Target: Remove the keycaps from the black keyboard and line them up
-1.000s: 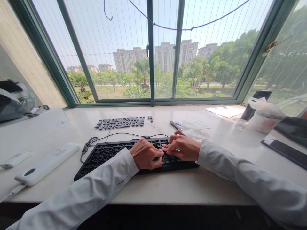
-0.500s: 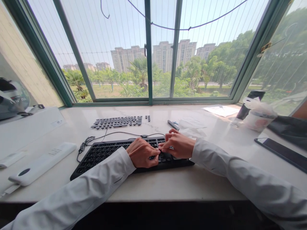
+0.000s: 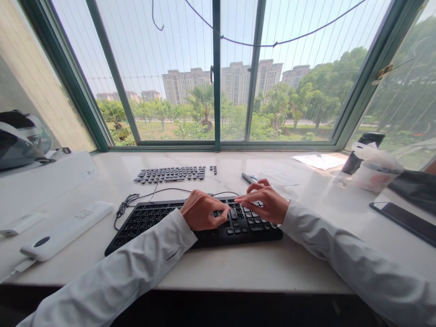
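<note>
A black keyboard (image 3: 235, 234) lies in front of me, with bare key sockets across its left part and keycaps at its right end. My left hand (image 3: 203, 211) rests over its middle, thumb and forefinger pinched together. What they hold, if anything, I cannot make out; a small grey piece (image 3: 233, 213) shows right at the fingertips. Over the keyboard's upper right, my right hand (image 3: 267, 203) has its fingers apart and nothing visible in them. Behind the keyboard, loose black keycaps (image 3: 172, 174) lie in rows on the pale counter (image 3: 204, 272).
A cable (image 3: 126, 204) lies coiled at the left, near a white power bank (image 3: 66, 231). A dark pen-like tool (image 3: 247, 178) and clear plastic (image 3: 279, 177) lie behind my right hand. Farther right are a phone (image 3: 405, 222) and a bagged cup (image 3: 376, 172). A helmet (image 3: 22, 138) sits far left.
My right hand has drawn back up and right from the left fingertips, and its fingers have spread. The left hand stays pinched at the keyboard. The view has shifted slightly.
</note>
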Motion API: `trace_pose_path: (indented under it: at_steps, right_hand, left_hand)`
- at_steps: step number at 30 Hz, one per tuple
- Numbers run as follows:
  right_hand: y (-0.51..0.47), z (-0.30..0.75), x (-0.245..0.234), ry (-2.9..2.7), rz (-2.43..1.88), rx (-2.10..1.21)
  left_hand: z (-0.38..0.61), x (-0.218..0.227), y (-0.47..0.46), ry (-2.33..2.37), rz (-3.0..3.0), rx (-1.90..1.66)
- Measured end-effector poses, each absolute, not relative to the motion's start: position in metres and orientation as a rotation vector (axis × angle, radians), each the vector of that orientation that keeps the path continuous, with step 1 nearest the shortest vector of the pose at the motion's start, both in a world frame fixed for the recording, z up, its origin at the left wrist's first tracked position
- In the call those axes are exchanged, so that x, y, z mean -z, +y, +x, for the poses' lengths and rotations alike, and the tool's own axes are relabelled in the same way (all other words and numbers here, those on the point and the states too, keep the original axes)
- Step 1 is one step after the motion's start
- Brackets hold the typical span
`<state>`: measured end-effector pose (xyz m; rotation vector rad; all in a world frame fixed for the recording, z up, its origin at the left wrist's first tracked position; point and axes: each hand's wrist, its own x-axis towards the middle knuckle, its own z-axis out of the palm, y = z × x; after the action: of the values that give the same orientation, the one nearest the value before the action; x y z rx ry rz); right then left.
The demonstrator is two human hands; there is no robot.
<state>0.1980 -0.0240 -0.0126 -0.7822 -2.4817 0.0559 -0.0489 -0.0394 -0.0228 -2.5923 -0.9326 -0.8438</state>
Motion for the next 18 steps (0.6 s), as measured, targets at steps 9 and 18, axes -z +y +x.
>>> trace_pose_path:
  at_steps: [9,18]
  right_hand:
    - [-0.027,0.196,0.016,-2.508,-0.665,0.132]
    - [-0.03,0.195,0.02,-2.615,-0.586,0.055]
  left_hand:
    - [-0.052,0.016,-0.036,-1.138,-2.544,0.818]
    - [-0.051,0.017,-0.035,-1.191,-2.538,0.793]
